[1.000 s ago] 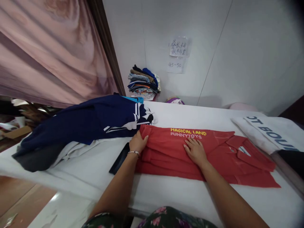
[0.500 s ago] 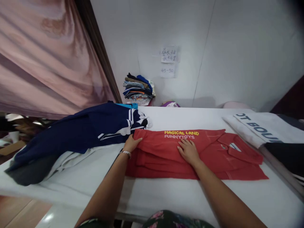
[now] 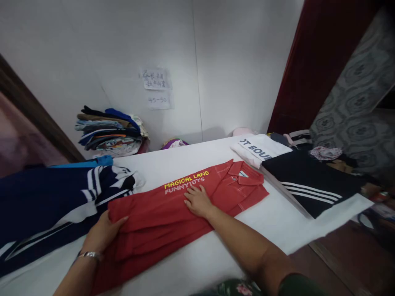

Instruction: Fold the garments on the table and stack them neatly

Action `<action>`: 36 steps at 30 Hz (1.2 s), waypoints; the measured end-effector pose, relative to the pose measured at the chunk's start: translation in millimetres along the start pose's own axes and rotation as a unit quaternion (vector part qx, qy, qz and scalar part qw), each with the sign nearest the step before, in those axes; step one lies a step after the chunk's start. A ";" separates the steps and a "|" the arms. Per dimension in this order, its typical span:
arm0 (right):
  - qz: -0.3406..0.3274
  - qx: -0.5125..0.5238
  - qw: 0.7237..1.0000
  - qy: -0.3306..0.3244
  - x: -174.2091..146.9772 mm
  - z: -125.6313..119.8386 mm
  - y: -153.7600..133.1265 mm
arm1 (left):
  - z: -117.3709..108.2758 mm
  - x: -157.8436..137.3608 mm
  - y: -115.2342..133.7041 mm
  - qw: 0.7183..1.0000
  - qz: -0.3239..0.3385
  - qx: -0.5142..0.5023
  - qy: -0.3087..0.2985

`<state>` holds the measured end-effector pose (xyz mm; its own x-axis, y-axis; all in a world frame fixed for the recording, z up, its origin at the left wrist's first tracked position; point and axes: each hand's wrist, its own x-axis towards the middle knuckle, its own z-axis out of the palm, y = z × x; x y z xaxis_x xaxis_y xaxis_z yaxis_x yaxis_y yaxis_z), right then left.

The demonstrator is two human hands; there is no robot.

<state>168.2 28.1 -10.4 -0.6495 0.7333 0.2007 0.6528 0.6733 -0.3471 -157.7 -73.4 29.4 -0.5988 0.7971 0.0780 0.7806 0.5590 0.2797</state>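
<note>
While left fingers (image 3: 118,225) grip the red shirt (image 3: 157,216), right fingers (image 3: 194,197) lie spread on it.

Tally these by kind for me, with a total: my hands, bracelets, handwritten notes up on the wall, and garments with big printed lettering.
Hands: 2 (left hand, right hand)
Bracelets: 1 (silver bracelet)
Notes: 2 (upper note, lower note)
Lettered garments: 2 (red shirt, white garment)
Total: 7
</note>
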 end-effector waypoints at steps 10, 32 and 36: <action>-0.004 0.076 0.995 -0.060 6.9 -37.4 43.6 | -5.8 -23.5 41.6 0.971 0.114 0.187 0.095; 0.297 -0.054 0.953 -0.011 35.7 -63.4 214.0 | 55.9 -47.8 72.9 0.885 0.281 0.367 -0.053; 0.323 -0.068 0.944 0.017 27.5 -89.1 237.8 | 58.0 -47.8 72.0 0.877 0.276 0.390 -0.056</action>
<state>340.3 216.8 -5.8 -0.0868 0.9961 0.0165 0.9539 0.0879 -0.2869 -62.5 -58.0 -9.7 -0.1029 0.9885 -0.1106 0.8575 0.0318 -0.5134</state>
